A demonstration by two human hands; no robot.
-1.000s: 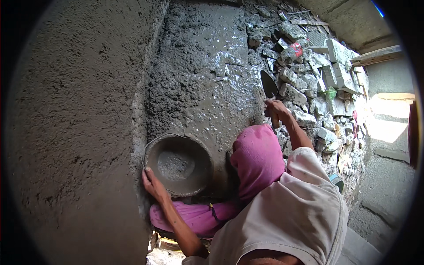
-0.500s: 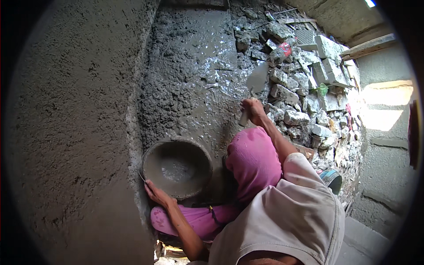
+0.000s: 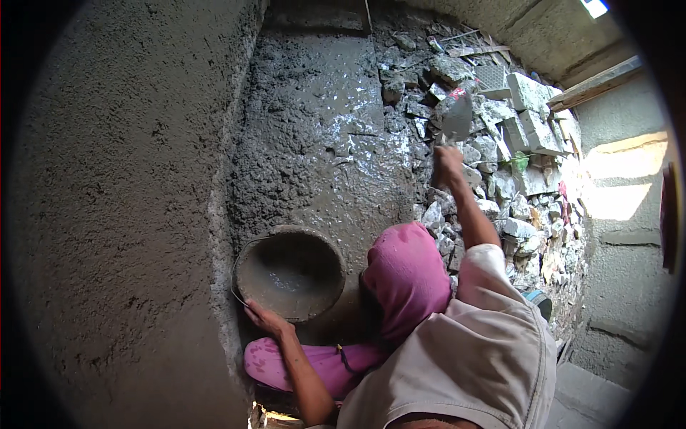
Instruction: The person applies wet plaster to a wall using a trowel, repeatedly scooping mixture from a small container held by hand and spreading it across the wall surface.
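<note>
My right hand [image 3: 449,164] is wrapped round the handle of a trowel, at the end of a stretched arm. The trowel's grey pointed blade [image 3: 458,119] faces away from me, above the broken rubble. Down on the left, my left hand [image 3: 266,319] grips the near left side of a round mud-coated bucket [image 3: 333,252], by its rim and thin wire handle [image 3: 234,286]. The bucket leans a little, and wet grey mortar [image 3: 284,280] glistens inside it. Most of the trowel's handle is hidden by my fist.
A rough wet-plastered wall [image 3: 136,214] rises close on the left. Wet mortar [image 3: 286,157] covers the floor ahead. Rubble and broken blocks [image 3: 532,129] are piled on the right, beneath a wooden plank [image 3: 597,84]. My pink-clad knee [image 3: 407,272] is between the bucket and the rubble.
My right hand has swung right and farther out with the trowel, from over the mortar to over the rubble. The bucket has tipped slightly, its wire handle now standing out on the left.
</note>
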